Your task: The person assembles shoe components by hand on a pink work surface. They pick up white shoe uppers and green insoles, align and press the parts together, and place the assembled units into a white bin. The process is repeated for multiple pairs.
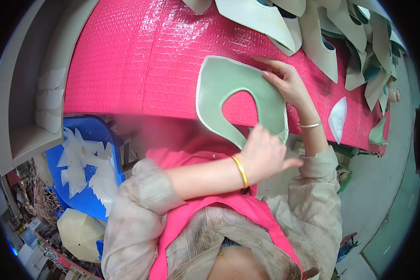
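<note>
A horseshoe-shaped shoe upper (214, 83), pale green inside with a whitish edge, is tilted up near the pink table's front edge. My right hand (289, 85) grips its far right edge, the thumb on the green side and the fingers stretched behind it. My left hand (261, 156) lies across the upper's near end, slightly blurred. Its fingers are curled and its thumb sticks out to the right. What those fingers hold, if anything, is hidden. A yellow bracelet circles the left wrist, a silver bangle the right.
Several pale shoe uppers (319, 49) are heaped at the table's far right. A white pointed piece (337, 120) lies right of my right wrist. On the left are a blue bin (86, 125) with white pieces and a grey shelf box (25, 149). The pink table (121, 70) has a glossy cover.
</note>
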Demonstrator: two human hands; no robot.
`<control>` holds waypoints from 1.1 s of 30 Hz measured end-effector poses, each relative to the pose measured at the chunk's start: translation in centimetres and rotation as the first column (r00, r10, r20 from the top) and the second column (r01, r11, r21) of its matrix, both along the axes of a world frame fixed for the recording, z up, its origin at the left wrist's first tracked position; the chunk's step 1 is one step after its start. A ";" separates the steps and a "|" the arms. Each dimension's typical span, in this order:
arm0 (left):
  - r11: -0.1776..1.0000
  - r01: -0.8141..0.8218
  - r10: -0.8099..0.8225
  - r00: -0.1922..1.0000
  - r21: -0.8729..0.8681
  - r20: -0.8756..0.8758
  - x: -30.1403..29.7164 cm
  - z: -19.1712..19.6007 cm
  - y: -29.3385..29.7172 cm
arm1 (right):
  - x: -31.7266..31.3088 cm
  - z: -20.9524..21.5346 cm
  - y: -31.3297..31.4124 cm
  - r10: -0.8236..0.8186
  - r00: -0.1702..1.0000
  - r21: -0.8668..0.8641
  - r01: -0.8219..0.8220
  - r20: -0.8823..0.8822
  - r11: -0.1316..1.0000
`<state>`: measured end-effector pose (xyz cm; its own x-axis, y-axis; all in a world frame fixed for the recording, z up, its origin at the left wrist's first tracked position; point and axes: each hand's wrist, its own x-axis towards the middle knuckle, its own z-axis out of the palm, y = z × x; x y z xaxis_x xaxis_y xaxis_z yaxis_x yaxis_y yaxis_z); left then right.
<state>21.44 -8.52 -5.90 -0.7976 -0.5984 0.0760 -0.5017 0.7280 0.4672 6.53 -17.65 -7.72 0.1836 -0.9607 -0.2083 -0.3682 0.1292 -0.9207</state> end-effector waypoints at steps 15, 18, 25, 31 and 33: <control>0.899 0.200 -0.122 0.969 -0.390 0.217 15.7 -1.9 -5.5 | 3.5 -1.7 6.7 0.235 0.631 -0.320 -0.636 -0.739 0.702; 0.882 0.211 -0.157 0.975 -0.421 0.161 15.5 -1.6 -5.6 | -0.6 0.0 4.5 0.063 0.535 -0.248 -0.489 -0.843 0.836; 0.916 0.013 -0.058 0.993 -0.402 -0.100 9.6 -0.8 -5.7 | -0.2 0.7 3.3 -0.202 0.867 -0.531 -0.082 -0.455 0.844; 0.795 -0.148 0.577 0.484 0.589 -0.657 13.1 5.5 -7.0 | 5.0 9.8 10.3 -0.140 0.940 -0.633 0.315 0.311 0.707; 0.529 0.269 0.821 0.078 0.805 -0.566 13.3 4.7 -6.8 | 10.4 10.3 8.3 -0.028 0.972 -0.477 0.141 0.235 0.868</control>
